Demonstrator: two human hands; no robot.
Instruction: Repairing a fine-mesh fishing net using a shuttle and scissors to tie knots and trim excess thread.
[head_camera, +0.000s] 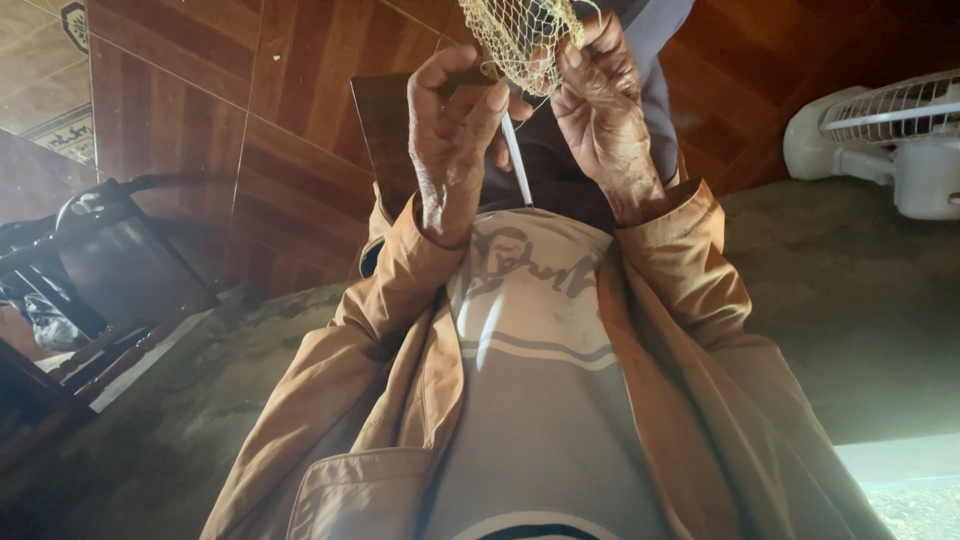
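Head view, top centre of the frame: both hands are raised close together on a pale yellowish net (520, 40) that hangs from the top edge. The left hand (455, 140) is curled nearly closed, thumb pressed toward the bent fingers, pinching the lower edge of the net; a thin white rod-like tool (516, 160) slants down just beside its fingers, though which hand holds it cannot be told. The right hand (600, 110) is also closed, fingers folded into the mesh at the net's right side. Tan jacket sleeves (690, 270) run down from both wrists over a grey shirt (540, 400) filling the lower centre. Behind the hands lies reddish-brown wood-patterned flooring (300, 150). At the left edge stands a dark chair (120, 270); at the upper right, a white fan (890, 140).
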